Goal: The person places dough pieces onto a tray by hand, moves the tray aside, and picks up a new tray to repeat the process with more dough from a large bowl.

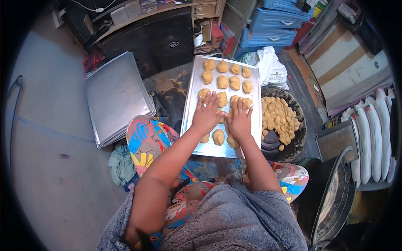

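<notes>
Dough balls (222,82) sit in rows on a silver baking tray (188,136), directly in front of the person; far two rows hold four each, nearer ones partly hidden by the hands. Left hand (205,112): palm down, fingers extended and slightly spread over mid-tray balls, ring on one finger, nothing gripped. Right hand (240,118): same flat pose just beside it, over the right-side balls, nothing gripped. Can't tell if the thumbs touch. Right of tray: black basin (299,148) with a heap of dough pieces (279,119), white plastic bag (271,67) just beyond. Left: stack of metal trays (117,90), green cloth (122,165) near its close end. Further back: dark cabinet (155,39), blue drawers (268,37) to its right
</notes>
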`<state>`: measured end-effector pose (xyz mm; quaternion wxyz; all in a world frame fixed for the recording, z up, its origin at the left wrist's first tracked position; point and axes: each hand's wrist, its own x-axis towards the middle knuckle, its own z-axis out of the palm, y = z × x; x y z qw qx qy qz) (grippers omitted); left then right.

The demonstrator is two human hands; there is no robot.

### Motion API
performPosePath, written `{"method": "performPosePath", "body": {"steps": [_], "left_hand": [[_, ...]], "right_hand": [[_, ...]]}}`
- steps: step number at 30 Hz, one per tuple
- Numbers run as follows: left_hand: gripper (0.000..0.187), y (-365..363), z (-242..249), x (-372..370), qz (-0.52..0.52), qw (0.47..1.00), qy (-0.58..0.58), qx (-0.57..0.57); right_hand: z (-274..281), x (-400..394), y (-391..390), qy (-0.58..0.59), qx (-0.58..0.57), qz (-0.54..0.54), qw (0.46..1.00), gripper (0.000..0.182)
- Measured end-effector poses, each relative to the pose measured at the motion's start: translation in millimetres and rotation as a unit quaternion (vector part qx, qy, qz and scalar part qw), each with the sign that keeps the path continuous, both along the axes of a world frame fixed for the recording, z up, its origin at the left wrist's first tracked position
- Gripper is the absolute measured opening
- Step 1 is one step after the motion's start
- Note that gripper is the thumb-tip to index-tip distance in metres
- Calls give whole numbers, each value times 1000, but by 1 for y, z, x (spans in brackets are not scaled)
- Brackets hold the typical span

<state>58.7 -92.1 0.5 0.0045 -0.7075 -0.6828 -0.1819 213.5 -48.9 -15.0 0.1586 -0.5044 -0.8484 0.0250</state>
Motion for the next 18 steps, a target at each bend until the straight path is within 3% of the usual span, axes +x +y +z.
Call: {"method": "performPosePath", "body": {"steps": [7, 11, 13, 14, 16, 18], "left_hand": [[69, 21, -7, -9, -64, 994, -17, -89], [64, 26, 5, -9, -55, 994, -2, -91], [61, 33, 31, -13, -58, 995, -34, -76], [59, 44, 36, -13, -56, 996, -43, -46], [57, 75, 26, -15, -62, 997, -19, 34], [58, 105, 12, -24, -80, 996, 10, 35]], "right_hand": [[9, -8, 19, -103, -108, -8, 989, 69], [30, -9, 27, -116, -93, 9, 989, 65], [45, -9, 41, -74, -137, 13, 988, 59], [41, -7, 56, 15, -107, 55, 993, 52], [25, -20, 86, 29, -61, 69, 995, 54], [14, -30, 100, 44, -16, 80, 996, 55]]}}
